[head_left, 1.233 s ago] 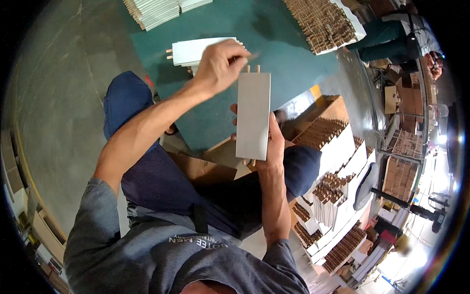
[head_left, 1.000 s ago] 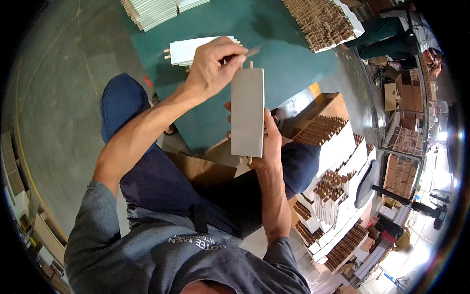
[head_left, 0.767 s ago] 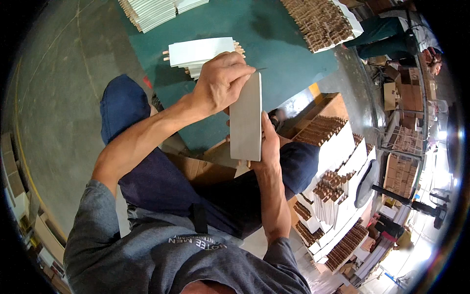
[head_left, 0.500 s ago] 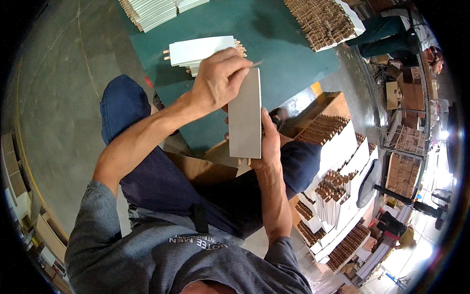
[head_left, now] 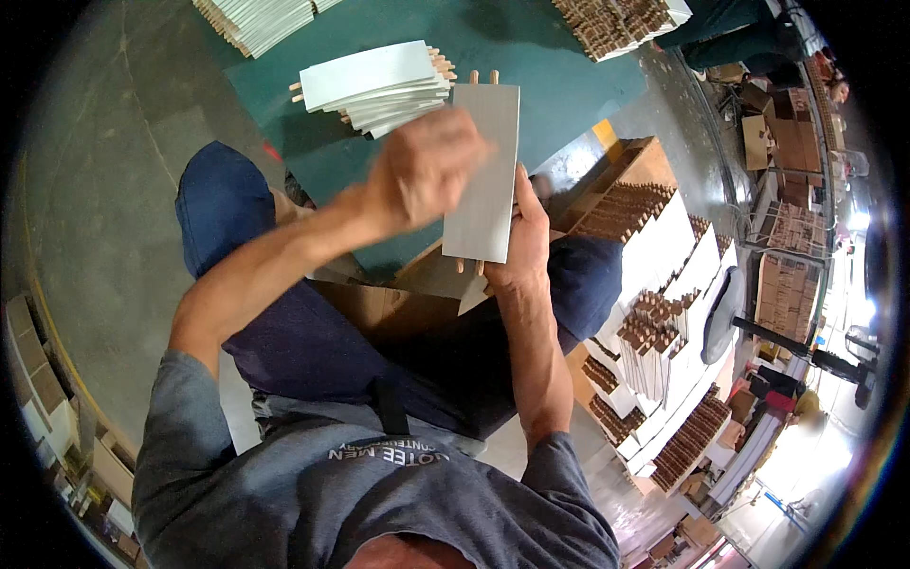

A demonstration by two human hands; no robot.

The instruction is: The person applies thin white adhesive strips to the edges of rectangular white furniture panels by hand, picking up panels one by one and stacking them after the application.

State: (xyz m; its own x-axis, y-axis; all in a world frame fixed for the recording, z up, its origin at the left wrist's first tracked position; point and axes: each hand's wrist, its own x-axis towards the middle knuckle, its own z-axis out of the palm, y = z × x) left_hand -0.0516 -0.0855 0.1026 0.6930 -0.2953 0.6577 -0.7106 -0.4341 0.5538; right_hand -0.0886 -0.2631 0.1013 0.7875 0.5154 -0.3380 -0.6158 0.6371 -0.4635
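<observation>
My right hand [head_left: 520, 242] grips a flat, pale grey-white wooden panel [head_left: 488, 180] by its right edge and lower end. Two wooden dowels stick out at each end of this panel, which stands nearly upright in view. Over its left side, my left hand [head_left: 431, 169] is smeared by motion, its fingers curled together; what they hold, if anything, does not show. Just beyond, a fanned stack of white panels with dowels [head_left: 370, 78] lies on the green table [head_left: 569, 114].
More stacked panels [head_left: 261, 27] sit at the table's far left, and another doweled pile [head_left: 616, 27] at its far right. Beside my right knee rise tall stacks of white panels [head_left: 654, 284]. An open cardboard box [head_left: 370, 308] is between my legs. Cartons [head_left: 791, 256] fill shelves at right.
The panel has risen in view, and dowels now show at its top end. My left hand, earlier pinching a small thin piece at the top edge, is now lower over the panel's face.
</observation>
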